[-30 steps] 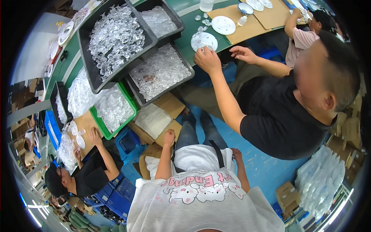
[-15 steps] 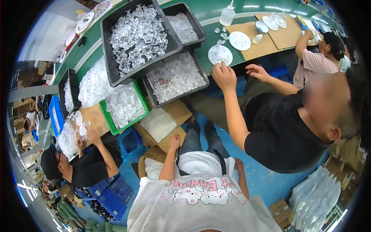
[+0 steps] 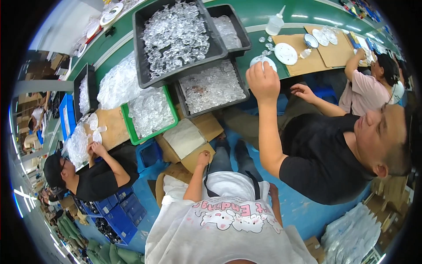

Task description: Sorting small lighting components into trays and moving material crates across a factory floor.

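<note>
My left hand (image 3: 203, 158) hangs in front of my left thigh with its fingers curled in. I see nothing in it. Nearest to it is an open cardboard box (image 3: 199, 157) with a white sheet-like lining (image 3: 183, 138). Low beside my right hip is my right hand (image 3: 273, 191), dark and partly covered, its fingers not readable. Beyond the box, a green tray (image 3: 132, 136) and a black crate (image 3: 244, 93) hold clear plastic pieces. A larger black crate (image 3: 140, 48), heaped with star-like clear pieces (image 3: 176, 39), sits higher up.
At right, a co-worker in black (image 3: 325, 154) raises a hand (image 3: 263, 81) before a white plate (image 3: 271, 64). A dropper bottle (image 3: 275, 24) and another plate (image 3: 285, 53) stand behind. Another co-worker (image 3: 99, 180) sits left, near a blue stool (image 3: 149, 154).
The view has shifted slightly, so the bench things sit farther right. The right co-worker's near hand has risen from the plate; the left co-worker's hands have come together. My hands stay low.
</note>
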The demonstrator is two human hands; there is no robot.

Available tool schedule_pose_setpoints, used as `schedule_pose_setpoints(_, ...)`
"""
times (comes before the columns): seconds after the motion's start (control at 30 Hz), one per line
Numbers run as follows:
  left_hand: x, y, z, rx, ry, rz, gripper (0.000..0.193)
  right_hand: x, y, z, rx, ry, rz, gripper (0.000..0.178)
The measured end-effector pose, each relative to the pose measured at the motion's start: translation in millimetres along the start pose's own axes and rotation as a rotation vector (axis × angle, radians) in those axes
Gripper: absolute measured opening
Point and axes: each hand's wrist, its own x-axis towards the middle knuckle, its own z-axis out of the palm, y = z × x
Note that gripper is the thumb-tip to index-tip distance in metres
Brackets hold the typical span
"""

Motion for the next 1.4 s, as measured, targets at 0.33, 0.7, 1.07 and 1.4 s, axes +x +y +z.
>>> schedule_pose_setpoints(0.33,1,-1,6,0.02,0.039,-0.009,0.021,-22,-49,30,0.141,-0.302,0.191,0.021)
schedule_pose_setpoints(0.7,-3,-18,7,0.002,0.054,-0.034,0.019,-70,-151,164,0.628,-0.666,0.632,0.022)
schedule_pose_setpoints(1.07,-17,-28,0,-0.047,0.14,-0.106,0.018,-137,-258,362,1.048,-0.999,1.091,0.023)
schedule_pose_setpoints(1.4,-42,-47,-8,-0.104,0.166,-0.22,0.023,-192,-283,498,1.48,-1.13,1.586,0.024)
